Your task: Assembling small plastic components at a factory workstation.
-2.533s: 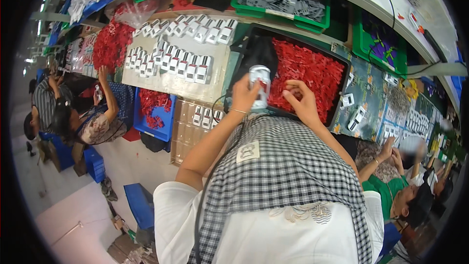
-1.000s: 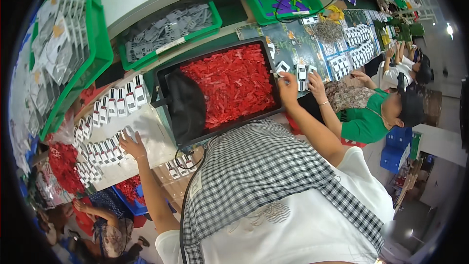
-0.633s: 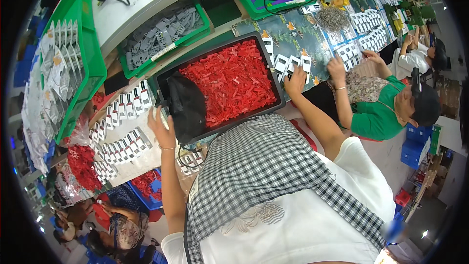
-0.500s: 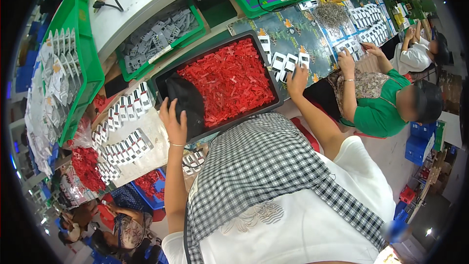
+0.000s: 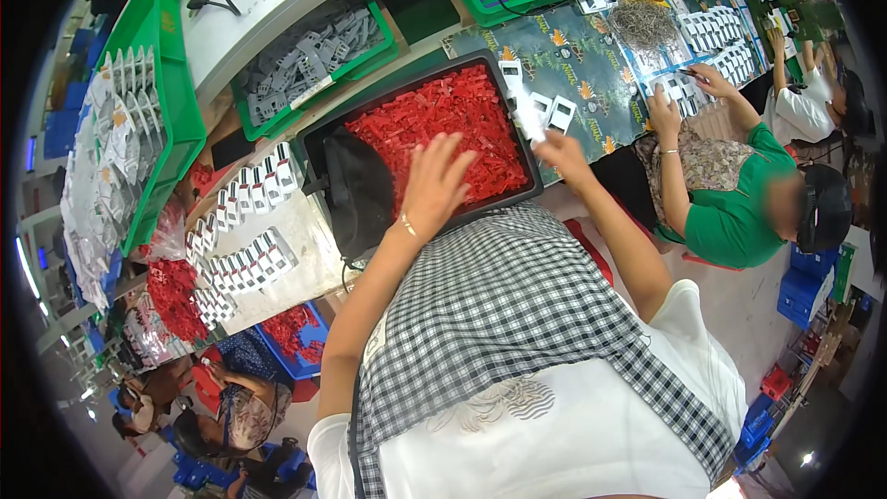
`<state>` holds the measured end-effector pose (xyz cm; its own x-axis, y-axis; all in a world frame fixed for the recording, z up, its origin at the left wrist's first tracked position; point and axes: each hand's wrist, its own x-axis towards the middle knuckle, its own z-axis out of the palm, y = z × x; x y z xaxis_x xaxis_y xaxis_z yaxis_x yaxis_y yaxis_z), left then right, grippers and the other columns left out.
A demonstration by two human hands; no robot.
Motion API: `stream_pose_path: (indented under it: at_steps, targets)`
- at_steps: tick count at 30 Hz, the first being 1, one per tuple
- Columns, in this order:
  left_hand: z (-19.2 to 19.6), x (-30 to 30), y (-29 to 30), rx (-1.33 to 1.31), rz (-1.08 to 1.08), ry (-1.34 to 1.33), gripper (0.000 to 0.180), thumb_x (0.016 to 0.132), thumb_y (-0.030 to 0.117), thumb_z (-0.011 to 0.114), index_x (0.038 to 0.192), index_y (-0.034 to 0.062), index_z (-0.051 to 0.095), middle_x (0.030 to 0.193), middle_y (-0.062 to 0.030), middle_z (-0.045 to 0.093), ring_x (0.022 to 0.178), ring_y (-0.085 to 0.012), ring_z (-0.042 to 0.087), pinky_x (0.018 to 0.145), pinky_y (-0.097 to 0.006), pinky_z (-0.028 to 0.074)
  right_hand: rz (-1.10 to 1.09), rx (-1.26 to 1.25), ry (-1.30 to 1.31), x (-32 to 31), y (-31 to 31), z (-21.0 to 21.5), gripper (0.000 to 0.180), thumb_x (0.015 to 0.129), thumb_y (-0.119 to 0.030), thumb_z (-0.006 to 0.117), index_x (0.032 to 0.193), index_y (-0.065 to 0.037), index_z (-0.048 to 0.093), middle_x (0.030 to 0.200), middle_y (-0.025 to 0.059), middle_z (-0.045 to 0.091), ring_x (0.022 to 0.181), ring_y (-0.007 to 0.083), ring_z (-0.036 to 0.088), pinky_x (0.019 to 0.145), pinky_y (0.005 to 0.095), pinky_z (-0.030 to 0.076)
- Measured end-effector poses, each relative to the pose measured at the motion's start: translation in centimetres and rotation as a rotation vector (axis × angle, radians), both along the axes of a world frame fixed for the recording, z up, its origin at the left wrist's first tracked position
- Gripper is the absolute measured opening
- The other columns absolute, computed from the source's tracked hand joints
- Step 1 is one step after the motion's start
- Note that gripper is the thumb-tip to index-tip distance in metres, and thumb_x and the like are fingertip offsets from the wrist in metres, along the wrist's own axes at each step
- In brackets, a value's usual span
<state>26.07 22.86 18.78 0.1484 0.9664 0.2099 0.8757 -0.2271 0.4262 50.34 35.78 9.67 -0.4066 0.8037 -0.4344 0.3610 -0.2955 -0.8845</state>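
My left hand (image 5: 434, 187) hovers with fingers spread over the near side of a black tray (image 5: 420, 83) full of small red plastic strips (image 5: 443, 115). It holds nothing. My right hand (image 5: 565, 159) is just beyond the tray's right edge, fingers closed on a white plastic piece (image 5: 530, 118) smeared by motion. Close by, a few white casings with dark windows (image 5: 562, 114) lie on the patterned mat (image 5: 591, 83). A black cloth-like bundle (image 5: 356, 189) covers the left part of the tray.
Rows of white pieces with dark and red parts (image 5: 249, 263) stand on the board at left. Behind the tray is a green bin of grey parts (image 5: 314, 60). A co-worker in green (image 5: 730, 194) sits at right, hands among white pieces. A wire tangle (image 5: 644, 25) lies farther back.
My left hand has left the black bundle and moved right, over the red strips. My right hand has taken up a white piece from the mat beside the tray.
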Motion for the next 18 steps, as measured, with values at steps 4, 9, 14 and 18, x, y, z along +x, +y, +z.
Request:
stream_pose_path:
  at_steps: [4, 9, 14, 18]
  targets:
    - [-0.4, 1.6, 0.9, 0.052, -0.234, 0.185, 0.048, 0.078, 0.013, 0.053, 0.125, 0.0105, 0.045, 0.123, -0.0125, 0.050, 0.117, -0.0283, 0.045, 0.101, -0.048, 0.031, 0.790, 0.091, 0.079, -4.9, -2.7, 4.9, 0.048, 0.077, -0.031, 0.065, 0.112, 0.001, 0.058, 0.100, 0.0127, 0.064, 0.092, 0.0180, 0.059, 0.084, 0.0292, 0.044]
    - [-3.9, -1.2, -3.0, -0.303, 0.249, -0.302, 0.031, 0.081, 0.010, 0.054, 0.111, 0.0095, 0.058, 0.096, -0.0173, 0.063, 0.088, -0.0303, 0.061, 0.073, -0.036, 0.049, 0.640, -0.043, 0.119, -8.8, -2.0, 1.8, 0.032, 0.085, -0.031, 0.059, 0.099, -0.003, 0.065, 0.094, 0.0119, 0.064, 0.095, 0.0230, 0.059, 0.080, 0.0353, 0.045]
    - [-7.5, -4.1, -6.1, -0.491, 0.710, -1.369, 0.025, 0.091, 0.023, 0.053, 0.103, 0.0010, 0.057, 0.086, -0.0109, 0.065, 0.068, -0.0160, 0.061, 0.061, -0.029, 0.050, 0.535, 0.950, -0.327, -12.1, -0.5, -4.8, 0.018, 0.069, -0.014, 0.068, 0.086, -0.012, 0.065, 0.094, 0.0063, 0.055, 0.094, 0.0273, 0.052, 0.080, 0.0407, 0.042]
    - [-5.7, -3.8, -6.1, -0.453, 0.825, -1.637, 0.032, 0.093, 0.028, 0.048, 0.106, 0.0001, 0.054, 0.092, -0.0142, 0.064, 0.075, -0.0189, 0.062, 0.066, -0.032, 0.052, 0.542, 0.973, -0.294, -12.6, -0.2, -5.8, 0.014, 0.067, -0.012, 0.069, 0.080, -0.011, 0.063, 0.089, 0.0039, 0.054, 0.091, 0.0266, 0.052, 0.076, 0.0392, 0.042]
